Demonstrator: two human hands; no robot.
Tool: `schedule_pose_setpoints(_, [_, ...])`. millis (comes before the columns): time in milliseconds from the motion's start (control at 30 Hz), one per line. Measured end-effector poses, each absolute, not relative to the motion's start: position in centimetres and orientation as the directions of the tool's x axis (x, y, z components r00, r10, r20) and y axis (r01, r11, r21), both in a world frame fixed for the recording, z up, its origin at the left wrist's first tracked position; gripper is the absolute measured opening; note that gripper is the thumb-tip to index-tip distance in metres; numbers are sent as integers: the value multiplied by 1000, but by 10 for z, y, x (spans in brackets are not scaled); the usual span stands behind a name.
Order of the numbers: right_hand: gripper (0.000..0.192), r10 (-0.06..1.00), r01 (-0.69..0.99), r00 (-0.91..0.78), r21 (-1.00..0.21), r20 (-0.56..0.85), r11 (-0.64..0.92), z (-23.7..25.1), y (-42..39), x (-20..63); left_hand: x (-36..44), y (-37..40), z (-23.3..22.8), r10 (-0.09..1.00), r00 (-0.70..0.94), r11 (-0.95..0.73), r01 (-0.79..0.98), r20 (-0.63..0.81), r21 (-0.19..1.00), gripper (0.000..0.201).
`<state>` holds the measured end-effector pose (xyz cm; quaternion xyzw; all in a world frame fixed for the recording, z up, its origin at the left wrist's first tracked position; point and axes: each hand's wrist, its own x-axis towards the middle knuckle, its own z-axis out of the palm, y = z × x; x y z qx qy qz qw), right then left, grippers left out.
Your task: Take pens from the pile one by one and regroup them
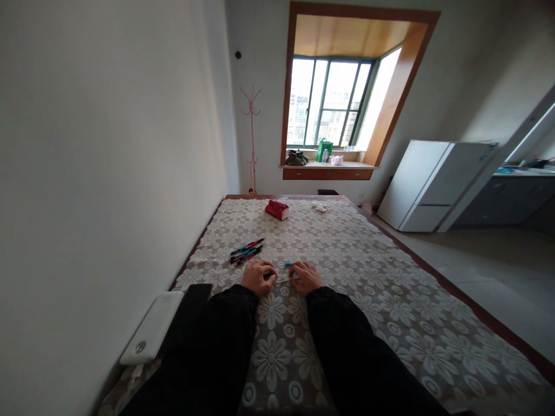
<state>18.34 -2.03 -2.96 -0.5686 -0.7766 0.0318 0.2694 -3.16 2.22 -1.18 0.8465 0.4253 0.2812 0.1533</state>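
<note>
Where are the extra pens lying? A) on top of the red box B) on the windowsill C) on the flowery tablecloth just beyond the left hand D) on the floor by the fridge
C: the bundle of pens lies on the flowery tablecloth just beyond the left hand, well short of the red box.

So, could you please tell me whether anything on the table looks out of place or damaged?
Nothing stands out. The pens lie bundled just beyond the left hand, and the right hand rests beside it with a small teal piece between them. The red box sits tilted at the far end.
</note>
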Motion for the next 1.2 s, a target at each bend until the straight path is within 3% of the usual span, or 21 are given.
schedule_pose_setpoints(233, [20,890,895,25,-406,455,183,-34,-14,192,-34,25,-13,858,409,-514,692,311,508,31])
schedule_pose_setpoints(533, [18,912,904,-45,-373,407,211,-30,-18,187,-31,23,-11,881,420,-468,715,215,519,26])
schedule_pose_setpoints(800, [9,904,884,-193,-332,381,329,-30,-19,185,-31,24,-15,844,458,-532,652,278,540,23])
schedule_pose_setpoints(1000, [29,896,894,-38,-386,443,229,-31,-17,187,-32,24,-15,808,495,-585,609,320,535,24])
schedule_pose_setpoints(1200, [27,925,914,-3,-374,380,156,-40,-12,193,-31,18,-8,705,609,-700,514,365,495,14])
